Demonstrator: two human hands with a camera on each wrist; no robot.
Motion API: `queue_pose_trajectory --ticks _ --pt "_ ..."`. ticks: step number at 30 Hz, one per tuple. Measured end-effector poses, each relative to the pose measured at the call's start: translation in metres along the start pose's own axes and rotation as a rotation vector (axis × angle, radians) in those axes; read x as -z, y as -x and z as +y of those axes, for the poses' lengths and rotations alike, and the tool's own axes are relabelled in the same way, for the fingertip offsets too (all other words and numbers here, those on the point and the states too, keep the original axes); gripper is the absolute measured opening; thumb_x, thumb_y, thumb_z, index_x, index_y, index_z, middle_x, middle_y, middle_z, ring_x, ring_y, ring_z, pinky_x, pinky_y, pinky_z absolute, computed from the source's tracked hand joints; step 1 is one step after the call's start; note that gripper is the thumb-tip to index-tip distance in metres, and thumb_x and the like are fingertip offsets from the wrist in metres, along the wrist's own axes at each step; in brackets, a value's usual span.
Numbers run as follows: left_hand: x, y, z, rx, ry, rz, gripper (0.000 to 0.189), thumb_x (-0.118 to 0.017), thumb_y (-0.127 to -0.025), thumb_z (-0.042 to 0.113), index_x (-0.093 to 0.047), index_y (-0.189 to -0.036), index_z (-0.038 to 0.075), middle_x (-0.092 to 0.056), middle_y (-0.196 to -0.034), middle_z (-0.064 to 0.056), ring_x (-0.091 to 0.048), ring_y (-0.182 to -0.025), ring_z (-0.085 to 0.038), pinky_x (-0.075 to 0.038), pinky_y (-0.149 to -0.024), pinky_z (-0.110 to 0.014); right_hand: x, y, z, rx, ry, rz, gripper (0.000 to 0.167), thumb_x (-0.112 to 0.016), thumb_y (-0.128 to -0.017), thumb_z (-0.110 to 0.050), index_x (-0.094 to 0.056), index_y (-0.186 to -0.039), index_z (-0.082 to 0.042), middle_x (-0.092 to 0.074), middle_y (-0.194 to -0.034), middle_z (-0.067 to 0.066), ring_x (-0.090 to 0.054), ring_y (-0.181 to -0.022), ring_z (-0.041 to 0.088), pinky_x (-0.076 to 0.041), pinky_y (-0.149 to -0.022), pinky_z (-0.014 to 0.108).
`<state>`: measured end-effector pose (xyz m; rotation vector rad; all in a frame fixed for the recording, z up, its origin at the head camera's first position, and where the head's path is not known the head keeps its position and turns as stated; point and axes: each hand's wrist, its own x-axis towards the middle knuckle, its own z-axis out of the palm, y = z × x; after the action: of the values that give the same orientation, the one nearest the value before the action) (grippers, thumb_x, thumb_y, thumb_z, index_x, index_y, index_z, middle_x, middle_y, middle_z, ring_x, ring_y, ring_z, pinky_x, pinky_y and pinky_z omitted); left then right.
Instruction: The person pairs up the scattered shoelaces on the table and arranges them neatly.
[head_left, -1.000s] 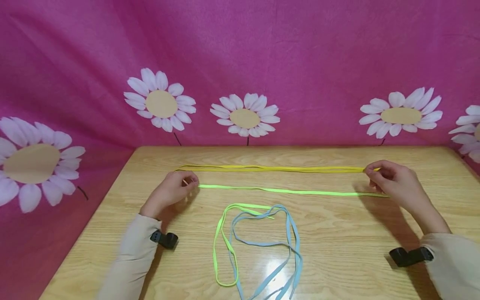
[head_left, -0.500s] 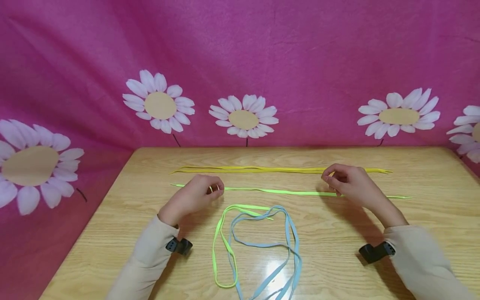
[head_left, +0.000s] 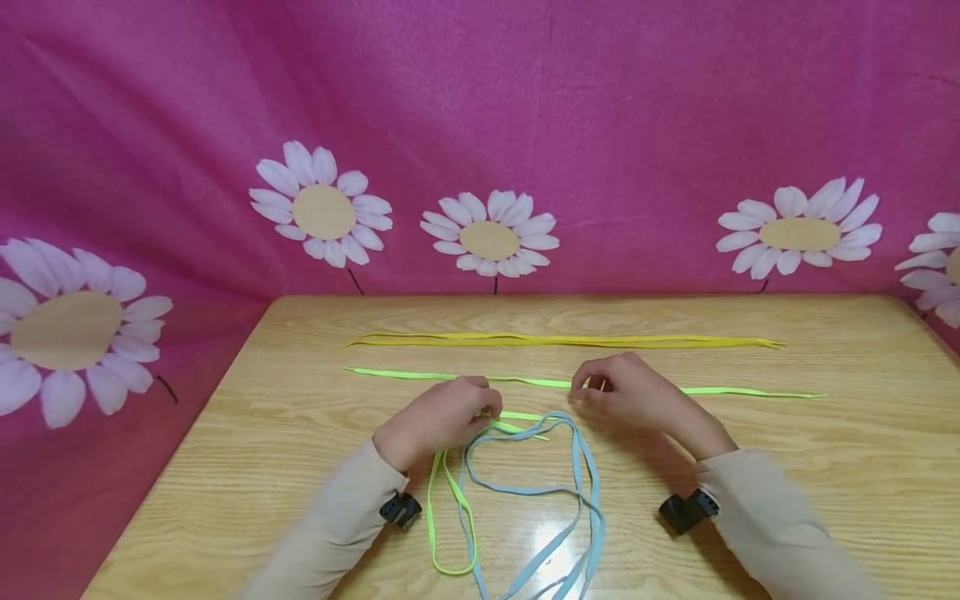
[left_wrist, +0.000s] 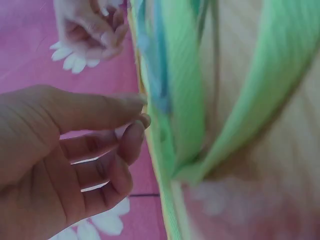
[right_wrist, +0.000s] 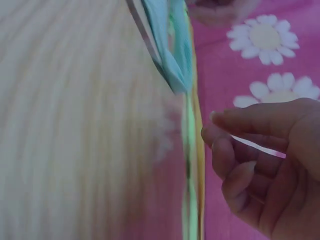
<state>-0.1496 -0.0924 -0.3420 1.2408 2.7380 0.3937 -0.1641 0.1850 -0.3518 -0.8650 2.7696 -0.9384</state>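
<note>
My left hand (head_left: 442, 419) hovers at the top of a looped neon green shoelace (head_left: 452, 569), its fingers loosely bent. In the left wrist view nothing shows between its fingertips. My right hand (head_left: 637, 398) hangs over a straight green shoelace (head_left: 750, 392), covering part of it, just right of a tangled light blue shoelace (head_left: 595, 492). Thumb and fingers of that hand are loosely curled too, with no lace between them in the right wrist view. Farther back lies a yellow shoelace (head_left: 562, 340), stretched in parallel strands. The looped green lace's free ends lie against the blue lace.
Everything lies on a wooden table (head_left: 247, 467). A pink cloth backdrop (head_left: 637, 108) with white daisies rises behind it and on the left. Dark wrist cameras sit at both sleeves. The blue lace runs out of the head view at the bottom.
My right hand has let go of the yellow lace and moved left and nearer. My left hand has left the straight green lace's end and come right, nearer to the looped green lace.
</note>
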Motion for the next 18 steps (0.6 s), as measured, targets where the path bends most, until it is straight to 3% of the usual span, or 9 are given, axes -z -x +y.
queue_pose_trajectory --ticks 5,11,15,18 --pt "-0.008 -0.009 0.007 -0.004 -0.030 -0.026 0.011 -0.073 -0.085 0.005 -0.069 -0.093 0.011 -0.060 -0.091 -0.002 -0.060 -0.083 -0.013 -0.051 -0.073 -0.026 -0.014 -0.009 -0.010 0.055 0.034 -0.036 0.011 -0.066 -0.089 -0.003 -0.072 -0.088 -0.013 -0.064 -0.073 -0.008 -0.049 -0.063 0.005 -0.043 -0.060 0.025" --pt "-0.010 -0.013 0.010 0.007 0.017 -0.075 0.019 -0.076 -0.083 0.019 -0.066 -0.098 0.013 -0.060 -0.091 0.002 -0.056 -0.081 -0.009 -0.047 -0.073 -0.023 -0.022 -0.013 -0.016 0.101 0.062 -0.067 0.013 -0.066 -0.088 -0.001 -0.072 -0.084 -0.013 -0.065 -0.076 -0.009 -0.050 -0.068 0.004 -0.044 -0.065 0.025" --pt "-0.010 -0.013 0.011 0.007 0.066 -0.100 0.018 -0.077 -0.083 0.023 -0.066 -0.093 0.012 -0.059 -0.083 0.004 -0.052 -0.075 -0.007 -0.045 -0.069 -0.021 -0.023 -0.011 -0.018 0.079 0.013 -0.123 0.010 -0.072 -0.084 -0.003 -0.070 -0.083 -0.012 -0.061 -0.072 -0.009 -0.050 -0.066 0.004 -0.044 -0.062 0.024" --pt "-0.011 -0.013 0.013 -0.020 0.089 -0.093 0.012 -0.068 -0.091 0.023 -0.064 -0.087 0.012 -0.054 -0.076 0.006 -0.049 -0.070 -0.007 -0.042 -0.067 -0.021 -0.022 -0.008 -0.021 0.019 -0.028 -0.200 0.014 -0.078 -0.079 -0.005 -0.068 -0.085 -0.013 -0.056 -0.069 -0.008 -0.048 -0.064 0.005 -0.043 -0.060 0.024"
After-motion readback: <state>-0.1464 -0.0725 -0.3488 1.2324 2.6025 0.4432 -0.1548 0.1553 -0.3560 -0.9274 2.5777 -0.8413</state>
